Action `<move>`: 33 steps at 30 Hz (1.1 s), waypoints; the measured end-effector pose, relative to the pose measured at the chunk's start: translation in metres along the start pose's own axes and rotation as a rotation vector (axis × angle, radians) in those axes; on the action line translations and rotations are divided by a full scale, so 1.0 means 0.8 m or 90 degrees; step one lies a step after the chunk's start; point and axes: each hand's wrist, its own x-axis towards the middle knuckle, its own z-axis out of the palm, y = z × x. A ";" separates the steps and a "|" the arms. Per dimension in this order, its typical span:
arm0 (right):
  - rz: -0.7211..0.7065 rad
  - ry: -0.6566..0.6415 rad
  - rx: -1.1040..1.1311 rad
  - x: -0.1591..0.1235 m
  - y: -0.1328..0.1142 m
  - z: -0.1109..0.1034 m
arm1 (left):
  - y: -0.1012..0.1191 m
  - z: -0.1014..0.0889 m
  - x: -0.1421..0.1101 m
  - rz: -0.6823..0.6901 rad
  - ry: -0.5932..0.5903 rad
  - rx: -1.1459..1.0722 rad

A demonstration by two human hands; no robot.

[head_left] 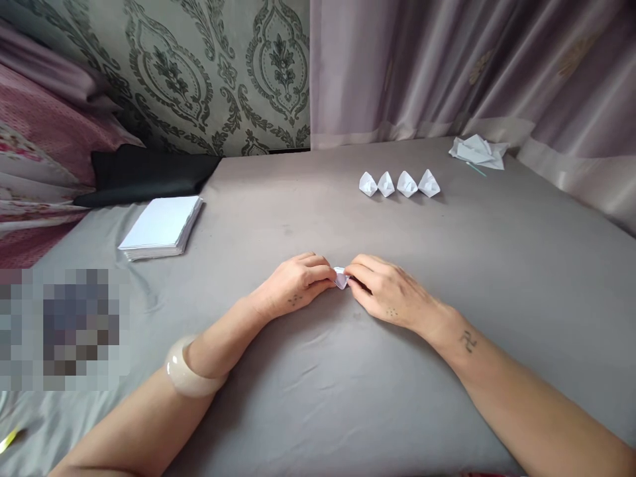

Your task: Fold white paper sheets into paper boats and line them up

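Note:
Between my two hands is a small folded white paper piece (340, 278), held low over the grey cloth. My left hand (305, 281) pinches its left side, thumb and fingers closed. On its right side, my right hand (380, 285) pinches it the same way. The fingers cover much of the paper, so its full shape is hidden. Farther back, several folded white paper boats (407, 185) stand in a row on the cloth.
A thick stack of white paper (161, 225) lies at the left, with a black cloth (154, 173) behind it. Crumpled white papers (478, 152) and a thin greenish stick (477, 169) lie at the back right. Curtains (397, 66) hang behind. A blurred patch covers the left edge.

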 end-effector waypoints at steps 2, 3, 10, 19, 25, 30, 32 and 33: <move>-0.045 -0.021 -0.065 -0.001 0.004 -0.004 | -0.004 -0.003 0.000 0.028 -0.013 0.002; -0.063 -0.030 -0.089 -0.001 0.006 -0.005 | -0.005 -0.005 0.000 0.041 -0.018 0.002; -0.116 -0.015 -0.118 -0.002 0.013 -0.002 | -0.013 -0.006 -0.003 0.061 -0.006 -0.005; -0.111 -0.006 -0.112 0.001 0.012 0.009 | -0.006 -0.003 -0.005 0.090 -0.006 0.069; -0.049 0.005 -0.045 0.000 0.001 0.007 | 0.004 0.004 -0.009 0.084 0.008 0.143; -0.040 -0.005 -0.042 0.000 -0.001 0.007 | 0.012 0.011 -0.010 0.072 0.022 0.194; -0.031 -0.010 -0.030 0.000 -0.001 0.006 | 0.012 0.012 -0.010 0.061 0.026 0.181; -0.027 -0.011 -0.020 -0.001 -0.001 0.005 | 0.012 0.012 -0.010 0.054 0.034 0.173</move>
